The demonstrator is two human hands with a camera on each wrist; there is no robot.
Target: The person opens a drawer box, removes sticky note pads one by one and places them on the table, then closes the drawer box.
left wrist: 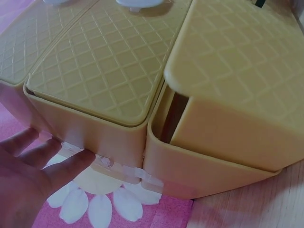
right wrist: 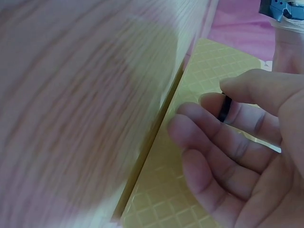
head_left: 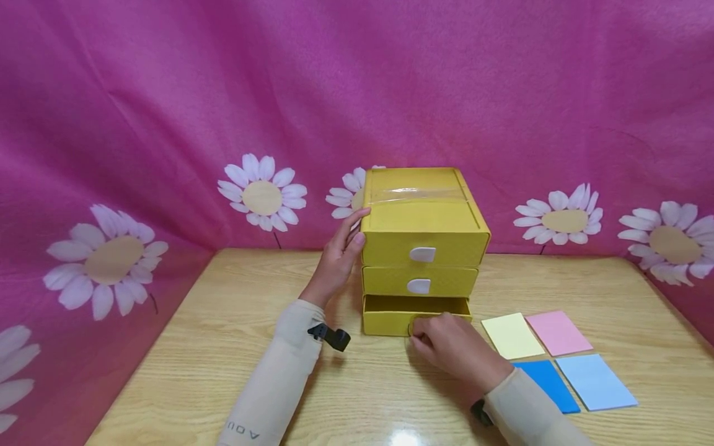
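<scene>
A yellow three-drawer unit [head_left: 426, 217] stands on the table, with clear tape across its top. Its bottom drawer [head_left: 385, 323] is pulled partly out and its inside looks bare where it shows. My right hand [head_left: 453, 348] is at that drawer's front, thumb and forefinger pinching a small black pull [right wrist: 224, 109], the other fingers curled near the waffle-patterned face. My left hand [head_left: 336, 257] rests against the unit's left side, fingers extended along the wall and thumb near the front edge. Both upper drawers are closed, each with a white tab [head_left: 422, 254].
Right of the unit lie four-sided paper pads: pale yellow [head_left: 513, 335], pink [head_left: 559, 332], light blue [head_left: 597, 382] and darker blue [head_left: 549, 385], the last partly behind my right forearm. A pink flowered cloth [head_left: 435, 80] hangs behind the wooden table [head_left: 223, 322].
</scene>
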